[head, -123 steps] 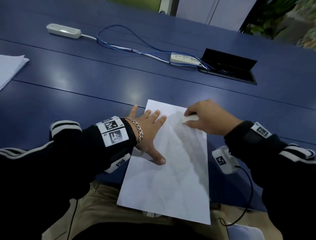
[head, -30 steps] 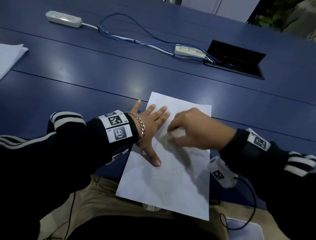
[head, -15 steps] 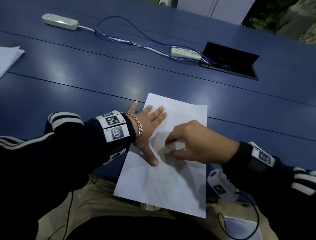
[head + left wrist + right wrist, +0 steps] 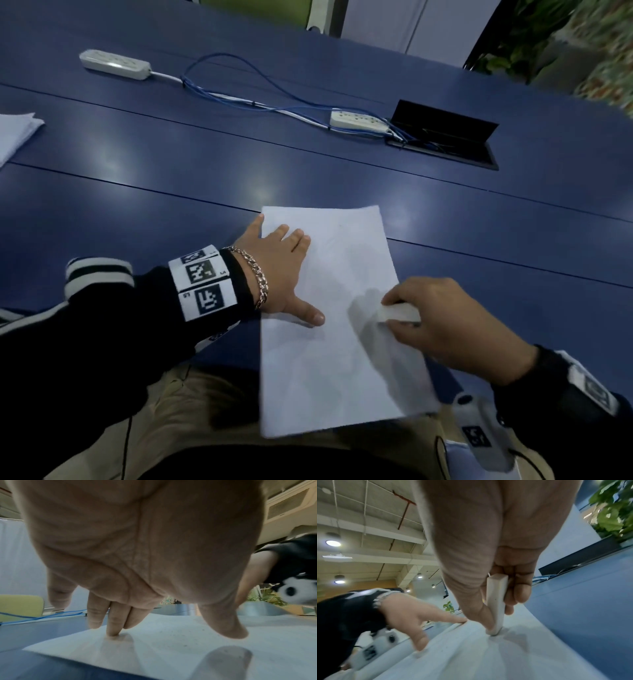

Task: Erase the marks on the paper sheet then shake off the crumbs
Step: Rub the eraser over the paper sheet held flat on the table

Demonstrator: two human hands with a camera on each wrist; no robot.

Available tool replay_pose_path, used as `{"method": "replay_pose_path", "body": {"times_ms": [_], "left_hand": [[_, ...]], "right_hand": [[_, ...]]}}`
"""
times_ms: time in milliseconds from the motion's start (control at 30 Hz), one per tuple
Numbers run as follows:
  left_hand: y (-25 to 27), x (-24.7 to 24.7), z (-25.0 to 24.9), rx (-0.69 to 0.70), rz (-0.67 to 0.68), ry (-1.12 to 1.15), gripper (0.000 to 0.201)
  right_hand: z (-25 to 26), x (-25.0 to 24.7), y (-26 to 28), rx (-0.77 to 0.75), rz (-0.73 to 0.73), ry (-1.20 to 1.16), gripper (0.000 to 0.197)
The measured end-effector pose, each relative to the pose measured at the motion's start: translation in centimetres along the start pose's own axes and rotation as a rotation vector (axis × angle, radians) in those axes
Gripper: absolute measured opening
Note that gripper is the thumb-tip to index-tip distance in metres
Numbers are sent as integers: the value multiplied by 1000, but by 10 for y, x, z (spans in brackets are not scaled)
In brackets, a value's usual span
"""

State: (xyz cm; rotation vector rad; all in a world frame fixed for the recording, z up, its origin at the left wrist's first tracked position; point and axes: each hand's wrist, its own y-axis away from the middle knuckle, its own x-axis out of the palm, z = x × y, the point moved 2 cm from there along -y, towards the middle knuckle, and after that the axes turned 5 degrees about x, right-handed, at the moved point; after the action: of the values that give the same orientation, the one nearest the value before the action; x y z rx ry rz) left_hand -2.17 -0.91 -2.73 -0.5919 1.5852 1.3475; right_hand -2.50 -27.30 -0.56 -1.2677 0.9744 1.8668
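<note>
The blue surface (image 4: 205,164) carries the paper sheet (image 4: 318,370) at its near edge, overhanging. The left hand (image 4: 277,274) presses flat, fingers spread, on the sheet's left side. The right hand (image 4: 442,325) pinches a white eraser (image 4: 397,312) against the sheet's right side.

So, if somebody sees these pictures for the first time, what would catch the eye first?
Probably the white paper sheet at the near edge of the blue table, hanging partly over the lap. On it, the left hand presses flat with spread fingers, while the right hand pinches a white eraser with its tip on the sheet. Farther back lie two white power strips with blue cables.
</note>
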Motion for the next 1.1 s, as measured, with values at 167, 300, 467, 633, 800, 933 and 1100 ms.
{"method": "replay_pose_path", "body": {"times_ms": [167, 300, 467, 633, 800, 933, 1100], "left_hand": [[32, 2, -12, 74, 3, -29, 133], [40, -9, -2, 125, -44, 29, 120], [-9, -25, 52, 138, -149, 230, 132], [-46, -28, 61, 84, 21, 189, 139], [-49, -20, 58, 49, 67, 189, 141], [-53, -21, 60, 11, 67, 170, 139], [-58, -19, 60, 10, 77, 168, 144]], "right_hand": [[-29, -18, -15, 78, -39, 32, 26], [-23, -31, -18, 52, 96, 45, 21], [8, -56, -56, -77, 3, 46, 24], [33, -41, -115, -120, -75, 11, 33], [41, -16, -136, -118, -60, -5, 34], [49, -14, -139, -197, -131, 10, 28], [64, -7, -122, -387, 62, 105, 19]]}}
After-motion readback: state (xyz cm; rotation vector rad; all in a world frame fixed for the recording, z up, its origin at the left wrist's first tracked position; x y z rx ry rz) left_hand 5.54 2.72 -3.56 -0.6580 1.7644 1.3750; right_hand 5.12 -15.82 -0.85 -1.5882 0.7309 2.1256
